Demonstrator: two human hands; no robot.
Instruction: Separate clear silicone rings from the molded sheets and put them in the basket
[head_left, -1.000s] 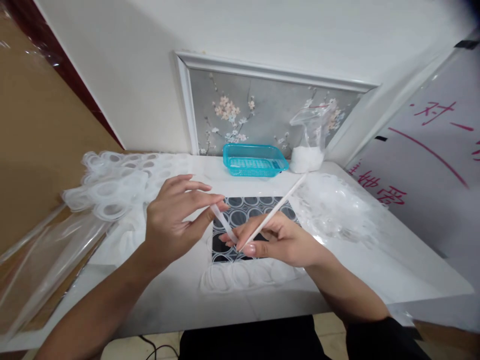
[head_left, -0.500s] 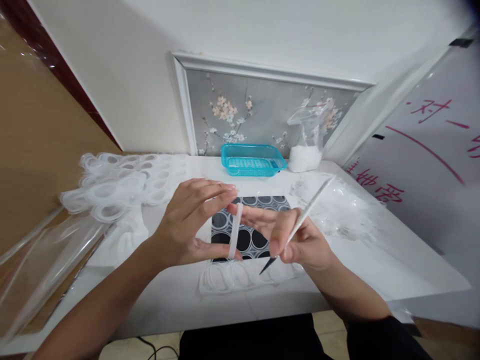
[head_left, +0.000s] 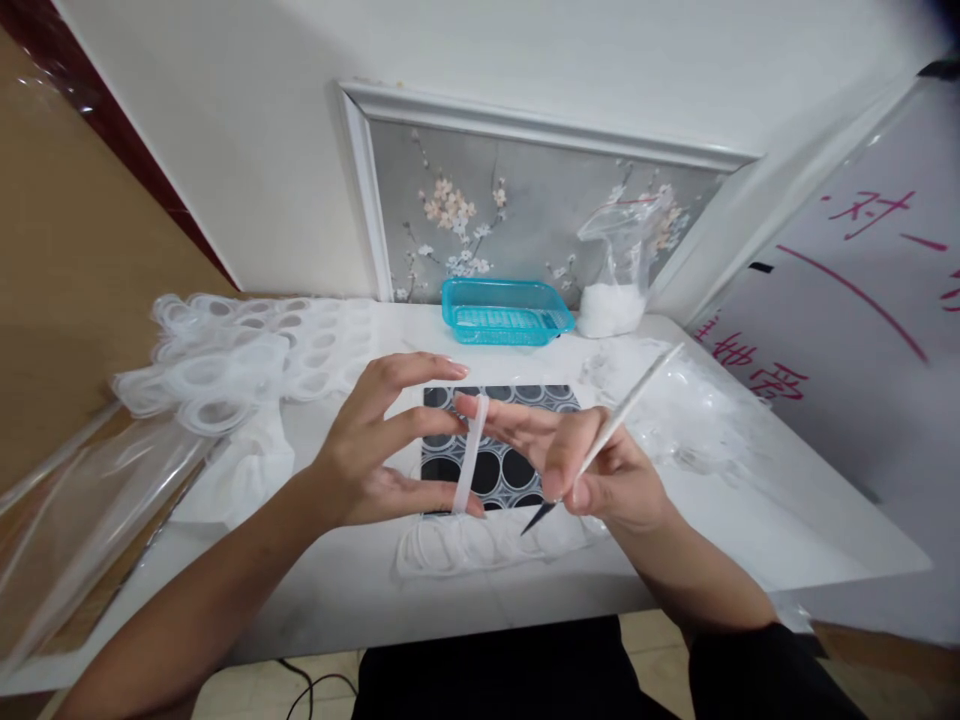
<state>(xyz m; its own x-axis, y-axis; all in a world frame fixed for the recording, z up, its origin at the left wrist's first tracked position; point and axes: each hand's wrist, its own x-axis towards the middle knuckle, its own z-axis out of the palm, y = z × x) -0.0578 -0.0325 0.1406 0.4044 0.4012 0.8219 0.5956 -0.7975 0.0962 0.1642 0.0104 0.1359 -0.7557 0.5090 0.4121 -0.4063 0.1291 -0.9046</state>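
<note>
My left hand [head_left: 379, 450] holds a translucent white ring [head_left: 469, 455], seen nearly edge-on, between its thumb and a finger. The index finger of this hand is lifted off it. In my right hand [head_left: 600, 470] is a slim white-handled tool [head_left: 634, 400] with a dark pointed tip, pinched between thumb and finger and slanting down to the left. Outstretched fingers of that hand touch the ring's upper end. Below lies a black sheet [head_left: 517, 470] printed with pale circles. Along its near edge is a strip of white rings [head_left: 427, 548].
White sheets of joined rings [head_left: 240, 350] are piled at the left beside clear plastic film [head_left: 97, 530]. A blue tray [head_left: 510, 335] and a bag of white material [head_left: 611, 310] stand at the back. Crumpled clear plastic [head_left: 682, 410] lies on the right, near a whiteboard [head_left: 847, 330].
My left index finger has lifted and spread away from the ring. The ring has shifted slightly and tilted a little; the pointed tool stays in my right hand.
</note>
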